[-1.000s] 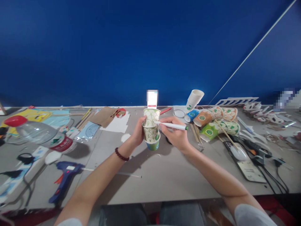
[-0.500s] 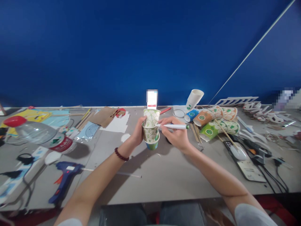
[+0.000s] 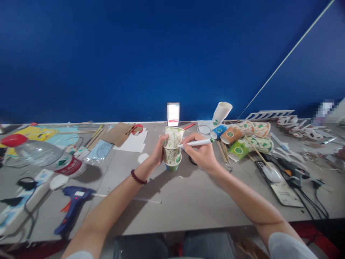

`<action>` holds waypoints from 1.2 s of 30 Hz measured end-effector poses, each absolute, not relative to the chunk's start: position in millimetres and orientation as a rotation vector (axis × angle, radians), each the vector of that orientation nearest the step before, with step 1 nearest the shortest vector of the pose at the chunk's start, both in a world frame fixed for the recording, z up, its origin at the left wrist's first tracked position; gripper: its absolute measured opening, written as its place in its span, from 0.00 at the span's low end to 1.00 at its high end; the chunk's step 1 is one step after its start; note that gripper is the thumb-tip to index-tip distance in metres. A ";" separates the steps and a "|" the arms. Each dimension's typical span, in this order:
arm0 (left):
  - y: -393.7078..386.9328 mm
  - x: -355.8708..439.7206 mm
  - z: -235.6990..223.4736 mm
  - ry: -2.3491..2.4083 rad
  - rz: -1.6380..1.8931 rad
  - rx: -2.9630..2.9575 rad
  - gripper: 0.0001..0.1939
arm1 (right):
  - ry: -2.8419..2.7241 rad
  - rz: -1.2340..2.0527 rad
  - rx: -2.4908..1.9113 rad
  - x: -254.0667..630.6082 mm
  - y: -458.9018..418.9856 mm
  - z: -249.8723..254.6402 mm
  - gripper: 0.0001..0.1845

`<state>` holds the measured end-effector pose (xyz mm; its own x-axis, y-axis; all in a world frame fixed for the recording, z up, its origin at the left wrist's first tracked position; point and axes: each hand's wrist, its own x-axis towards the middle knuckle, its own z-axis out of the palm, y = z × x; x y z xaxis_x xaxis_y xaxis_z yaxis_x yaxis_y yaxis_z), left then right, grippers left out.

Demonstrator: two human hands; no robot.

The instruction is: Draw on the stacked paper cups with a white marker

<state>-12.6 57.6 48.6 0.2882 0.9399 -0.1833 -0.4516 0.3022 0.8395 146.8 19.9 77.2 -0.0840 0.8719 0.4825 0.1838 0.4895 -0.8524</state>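
Observation:
My left hand (image 3: 158, 150) is closed around the left side of a stack of patterned paper cups (image 3: 171, 154), green and white, with a blue-green one at the bottom. The stack is held up in front of me, tilted slightly. In my right hand (image 3: 201, 153) is a white marker pen (image 3: 199, 142) with a green end, pinched between thumb and fingers. Its tip points left at the cups near a rim, and I cannot tell whether it touches them. Behind the stack a phone (image 3: 173, 114) with a lit screen stands against the blue wall.
On the right lie more paper cups (image 3: 239, 149), a white cup stack (image 3: 222, 113), a computer mouse (image 3: 272, 174) and a black glue gun (image 3: 295, 171). To the left are a plastic bottle (image 3: 45, 154), a blue glue gun (image 3: 72, 203), a power strip (image 3: 40, 183) and brown paper (image 3: 118, 133).
The pen has tilted, its green end rising, and its tip sits slightly lower against the cup stack. The upper cup's opening faces me a little more. My view has shifted slightly.

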 end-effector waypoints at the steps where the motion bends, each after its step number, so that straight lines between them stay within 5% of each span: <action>1: 57.6 -12.3 48.8 0.777 1.076 0.757 0.21 | -1.569 0.737 -0.924 146.7 19.9 76.9 0.04; 36: 55.3 -10.7 51.5 0.764 1.108 0.749 0.21 | -1.481 0.726 -0.858 146.2 21.1 69.9 0.01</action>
